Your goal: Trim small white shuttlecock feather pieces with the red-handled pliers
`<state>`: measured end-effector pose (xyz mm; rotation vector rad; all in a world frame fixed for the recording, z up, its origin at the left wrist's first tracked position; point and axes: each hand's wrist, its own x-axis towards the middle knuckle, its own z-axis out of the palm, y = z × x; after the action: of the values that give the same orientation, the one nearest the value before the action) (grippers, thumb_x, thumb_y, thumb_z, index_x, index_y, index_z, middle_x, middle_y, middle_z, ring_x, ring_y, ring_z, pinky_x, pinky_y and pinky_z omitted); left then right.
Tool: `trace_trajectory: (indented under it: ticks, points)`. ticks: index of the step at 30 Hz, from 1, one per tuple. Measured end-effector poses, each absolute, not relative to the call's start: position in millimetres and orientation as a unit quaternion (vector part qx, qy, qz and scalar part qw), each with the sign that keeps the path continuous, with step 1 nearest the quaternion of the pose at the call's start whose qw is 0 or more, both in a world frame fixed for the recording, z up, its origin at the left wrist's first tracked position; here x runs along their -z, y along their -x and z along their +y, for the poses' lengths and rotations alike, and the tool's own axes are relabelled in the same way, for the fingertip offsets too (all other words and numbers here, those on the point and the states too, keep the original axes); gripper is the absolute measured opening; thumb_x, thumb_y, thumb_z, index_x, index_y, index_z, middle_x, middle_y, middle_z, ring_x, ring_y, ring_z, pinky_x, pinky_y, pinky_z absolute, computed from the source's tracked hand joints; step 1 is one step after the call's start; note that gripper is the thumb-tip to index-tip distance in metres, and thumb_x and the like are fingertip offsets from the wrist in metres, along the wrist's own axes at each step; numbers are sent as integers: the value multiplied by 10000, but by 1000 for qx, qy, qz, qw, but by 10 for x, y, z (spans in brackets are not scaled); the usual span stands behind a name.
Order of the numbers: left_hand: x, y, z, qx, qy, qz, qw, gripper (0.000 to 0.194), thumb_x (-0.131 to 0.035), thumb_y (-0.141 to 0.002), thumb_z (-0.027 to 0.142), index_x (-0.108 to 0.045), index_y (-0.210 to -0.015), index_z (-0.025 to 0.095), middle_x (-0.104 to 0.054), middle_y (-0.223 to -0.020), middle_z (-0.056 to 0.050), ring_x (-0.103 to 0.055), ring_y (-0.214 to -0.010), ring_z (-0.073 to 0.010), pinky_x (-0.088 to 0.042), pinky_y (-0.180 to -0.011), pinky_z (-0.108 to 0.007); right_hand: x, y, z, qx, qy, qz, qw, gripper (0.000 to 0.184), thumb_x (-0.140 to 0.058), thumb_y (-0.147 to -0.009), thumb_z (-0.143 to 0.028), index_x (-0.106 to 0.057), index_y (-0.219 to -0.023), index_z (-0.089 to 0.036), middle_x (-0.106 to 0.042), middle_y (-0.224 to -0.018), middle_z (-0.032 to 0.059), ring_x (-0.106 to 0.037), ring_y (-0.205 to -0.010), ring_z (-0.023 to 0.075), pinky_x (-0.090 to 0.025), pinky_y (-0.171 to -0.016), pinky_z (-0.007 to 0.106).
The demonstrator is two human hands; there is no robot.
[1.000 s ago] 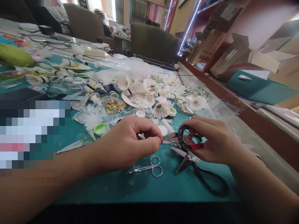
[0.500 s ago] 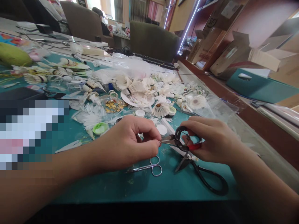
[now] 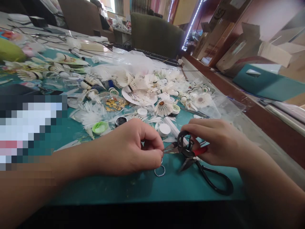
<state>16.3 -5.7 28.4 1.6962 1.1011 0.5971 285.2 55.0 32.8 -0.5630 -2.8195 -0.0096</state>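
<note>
My right hand (image 3: 218, 140) is closed around small red-handled pliers (image 3: 172, 148), their pointed jaws directed left. The jaw tips meet the fingertips of my left hand (image 3: 139, 148), whose thumb and forefinger are pinched together. Whatever sits in that pinch is too small or hidden to make out. Below the pliers, black-handled scissors (image 3: 215, 183) lie on the green mat, blades toward the lower left. A black curved part crosses the pliers, and I cannot tell which tool it belongs to. Small silver scissors (image 3: 159, 171) show only their finger loops beneath my left hand.
Feather shuttlecocks (image 3: 164, 105) and loose white feathers (image 3: 89, 114) crowd the mat's far half. Around them are gold pieces (image 3: 113, 104), a green paint pot (image 3: 100, 128), a dark pot (image 3: 121, 121) and a white lid (image 3: 164, 129). Cardboard boxes (image 3: 240, 47) stand at right.
The view has shifted slightly. Against the mat, both hands and the pliers sit a little nearer, so my left hand covers the silver scissors' blades and the dark pot shows more.
</note>
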Motion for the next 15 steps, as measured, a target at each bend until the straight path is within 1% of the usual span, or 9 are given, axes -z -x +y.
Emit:
trace_trajectory:
  ticks: [4,7,10,15]
  points:
    - [-277,-166,-62,-229,-693,457,508,127,-636,-719,190,-663,-595,187,-536,-570,28,-452,-536,-100,-323,-462,-200,-333,-2852,540,-6,187,-974,127,333,-548,-784,-55,-638,-1072,-197,-668,-853,43,-573,-666,171,-384,-604,301]
    - [-276,-161,-56,-228,-690,457,512,115,-646,-722,198,-687,-615,185,-552,-568,27,-457,-533,-101,-328,-458,-201,-329,-2865,544,-10,186,-975,125,316,-558,-810,-59,-643,-1079,-201,-690,-883,50,-599,-684,172,-388,-608,302]
    - [-283,-154,-44,-225,-685,459,519,112,-643,-724,197,-685,-620,188,-552,-566,34,-454,-526,-94,-329,-457,-193,-323,-2882,553,-9,189,-974,125,307,-579,-803,-66,-646,-1069,-204,-689,-871,39,-590,-676,165,-387,-601,301]
    - [-313,-143,-32,-229,-675,454,534,118,-644,-747,192,-686,-637,192,-570,-569,46,-467,-524,-83,-332,-465,-176,-327,-2898,562,2,188,-972,142,393,-585,-767,-55,-639,-1129,-197,-669,-848,25,-569,-665,166,-397,-593,304]
